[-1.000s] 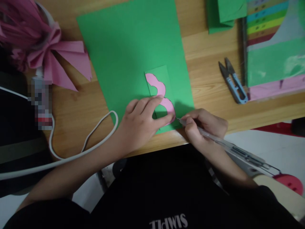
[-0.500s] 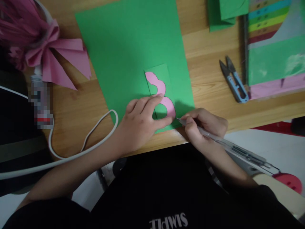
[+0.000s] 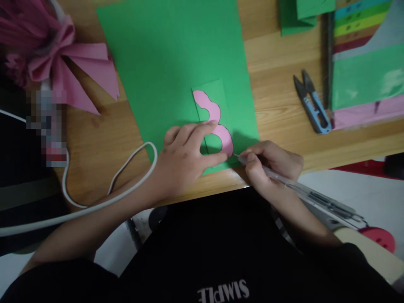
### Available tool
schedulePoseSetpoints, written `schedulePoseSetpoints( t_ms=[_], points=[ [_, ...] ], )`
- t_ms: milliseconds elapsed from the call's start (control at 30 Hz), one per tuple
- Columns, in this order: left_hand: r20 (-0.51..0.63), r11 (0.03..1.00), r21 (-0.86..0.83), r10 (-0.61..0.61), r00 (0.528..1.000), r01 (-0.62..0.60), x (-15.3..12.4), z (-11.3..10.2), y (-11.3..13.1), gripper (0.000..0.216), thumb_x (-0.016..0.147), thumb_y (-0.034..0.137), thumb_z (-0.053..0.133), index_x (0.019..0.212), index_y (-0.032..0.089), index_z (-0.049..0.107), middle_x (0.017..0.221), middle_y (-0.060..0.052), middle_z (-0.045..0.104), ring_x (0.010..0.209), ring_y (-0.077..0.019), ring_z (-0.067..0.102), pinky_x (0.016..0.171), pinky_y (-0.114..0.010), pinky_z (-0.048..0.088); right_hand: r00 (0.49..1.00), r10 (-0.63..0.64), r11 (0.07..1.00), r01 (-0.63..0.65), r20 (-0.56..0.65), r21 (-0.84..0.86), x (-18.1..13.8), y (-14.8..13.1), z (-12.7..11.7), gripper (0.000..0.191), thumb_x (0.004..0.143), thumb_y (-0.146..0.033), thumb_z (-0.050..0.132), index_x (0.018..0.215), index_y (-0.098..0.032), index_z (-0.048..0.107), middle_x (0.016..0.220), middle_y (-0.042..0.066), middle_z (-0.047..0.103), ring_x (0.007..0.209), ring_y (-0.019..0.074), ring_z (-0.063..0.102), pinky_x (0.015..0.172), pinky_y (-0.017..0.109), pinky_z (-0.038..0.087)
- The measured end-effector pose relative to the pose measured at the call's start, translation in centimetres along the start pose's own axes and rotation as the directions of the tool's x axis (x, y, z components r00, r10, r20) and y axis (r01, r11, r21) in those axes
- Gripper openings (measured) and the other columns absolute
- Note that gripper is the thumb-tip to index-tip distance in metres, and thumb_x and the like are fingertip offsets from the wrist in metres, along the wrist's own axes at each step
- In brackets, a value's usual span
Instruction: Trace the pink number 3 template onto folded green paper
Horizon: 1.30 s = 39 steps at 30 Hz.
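A pink wavy paper cutout (image 3: 226, 139) with a dark-lined outer edge lies on a small green paper piece (image 3: 217, 90), which rests on a large green sheet (image 3: 176, 54). With spread fingers, my left hand (image 3: 181, 162) presses the cutout down, index finger at its middle and thumb at its lower end. A clear pen (image 3: 303, 191) is gripped in my right hand (image 3: 271, 162), slanting down to the left. Its tip meets the paper right at the cutout's lower right edge, close to the left thumb.
Blue-handled thread snips (image 3: 312, 103) lie on the wooden table (image 3: 277, 84) at right, beside a clear-covered packet (image 3: 366, 80). Folded green paper (image 3: 296, 21) is at the back. A pink bow (image 3: 75, 63) stands at left. A white cable (image 3: 126, 200) crosses over my left forearm.
The view has shifted slightly, so the table items appear a little higher. Both hands keep nearly the same place on the paper, and the pen tip stays by the cutout's lower edge.
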<state>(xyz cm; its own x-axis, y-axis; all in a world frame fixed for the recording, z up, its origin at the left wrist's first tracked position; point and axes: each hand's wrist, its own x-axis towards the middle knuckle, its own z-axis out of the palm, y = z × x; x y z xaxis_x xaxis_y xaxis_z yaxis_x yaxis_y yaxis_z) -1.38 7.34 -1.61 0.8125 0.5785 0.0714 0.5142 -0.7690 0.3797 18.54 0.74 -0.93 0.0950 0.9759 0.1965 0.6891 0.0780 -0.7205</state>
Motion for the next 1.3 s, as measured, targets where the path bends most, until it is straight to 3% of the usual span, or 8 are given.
schedulePoseSetpoints(
  t_ms=[233, 467, 700, 900, 1033, 1300],
  points=[
    [-0.005, 1.0, 0.016, 0.009, 1.0, -0.009, -0.1, 0.1, -0.2, 0.027, 0.1, 0.036, 0.047, 0.111, 0.036, 0.072, 0.141, -0.008, 0.051, 0.126, -0.0295, 0.048, 0.095, -0.046, 0.038, 0.999, 0.006, 1.0, -0.006, 0.036, 0.013, -0.1, -0.3, -0.1, 0.013, 0.08, -0.015, 0.057, 0.07, -0.023, 0.062, 0.056, -0.005, 0.063, 0.04, 0.0081, 0.049, 0.04, 0.023, 0.041],
    [-0.033, 1.0, 0.002, 0.005, 0.999, -0.005, -0.2, 0.4, -0.2, 0.023, 0.098, 0.035, 0.05, 0.109, 0.038, 0.071, 0.141, -0.004, 0.052, 0.124, -0.0274, 0.048, 0.095, -0.045, 0.037, 0.999, -0.001, 1.0, 0.0, 0.047, 0.012, -0.1, -0.6, -0.2, 0.014, 0.08, -0.014, 0.056, 0.071, -0.022, 0.062, 0.06, -0.004, 0.066, 0.046, 0.0092, 0.056, 0.044, 0.023, 0.045],
    [-0.076, 0.999, -0.032, 0.025, 0.997, -0.028, -0.2, 0.4, -0.3, 0.029, 0.101, 0.034, 0.045, 0.111, 0.036, 0.072, 0.139, -0.009, 0.053, 0.123, -0.0295, 0.049, 0.093, -0.048, 0.038, 0.998, -0.027, 0.998, 0.023, 0.057, 0.063, -0.3, -1.0, 0.0, 0.014, 0.08, -0.012, 0.055, 0.074, -0.022, 0.061, 0.062, -0.004, 0.066, 0.049, 0.01, 0.06, 0.048, 0.022, 0.051],
    [-0.031, 0.999, -0.038, -0.002, 1.0, 0.001, -0.1, 0.3, -0.3, 0.026, 0.098, 0.036, 0.049, 0.102, 0.035, 0.075, 0.142, -0.011, 0.051, 0.123, -0.0332, 0.052, 0.091, -0.052, 0.04, 0.99, -0.124, 0.99, 0.119, 0.064, 0.077, -0.8, -1.2, 1.2, 0.014, 0.08, -0.013, 0.055, 0.077, -0.025, 0.062, 0.063, -0.005, 0.069, 0.047, 0.0109, 0.061, 0.046, 0.024, 0.051],
    [-0.018, 0.999, -0.045, -0.001, 1.0, 0.0, 0.0, 0.2, -0.4, 0.026, 0.099, 0.035, 0.049, 0.105, 0.037, 0.074, 0.142, -0.009, 0.051, 0.125, -0.0318, 0.051, 0.092, -0.053, 0.041, 0.98, -0.124, 0.992, 0.118, 0.156, 0.044, -0.6, -1.6, 1.1, 0.013, 0.08, -0.011, 0.059, 0.079, -0.024, 0.062, 0.067, -0.005, 0.072, 0.053, 0.0097, 0.064, 0.05, 0.021, 0.051],
    [0.02, 0.998, -0.051, -0.028, 0.999, 0.029, 0.0, 0.1, -0.3, 0.023, 0.097, 0.037, 0.052, 0.108, 0.038, 0.073, 0.144, -0.008, 0.05, 0.128, -0.0297, 0.048, 0.095, -0.052, 0.04, 0.983, -0.104, 0.994, 0.098, 0.15, 0.05, -0.6, -1.7, 1.2, 0.012, 0.082, -0.014, 0.06, 0.078, -0.026, 0.063, 0.068, -0.005, 0.072, 0.052, 0.0107, 0.064, 0.049, 0.023, 0.051]
  ],
)
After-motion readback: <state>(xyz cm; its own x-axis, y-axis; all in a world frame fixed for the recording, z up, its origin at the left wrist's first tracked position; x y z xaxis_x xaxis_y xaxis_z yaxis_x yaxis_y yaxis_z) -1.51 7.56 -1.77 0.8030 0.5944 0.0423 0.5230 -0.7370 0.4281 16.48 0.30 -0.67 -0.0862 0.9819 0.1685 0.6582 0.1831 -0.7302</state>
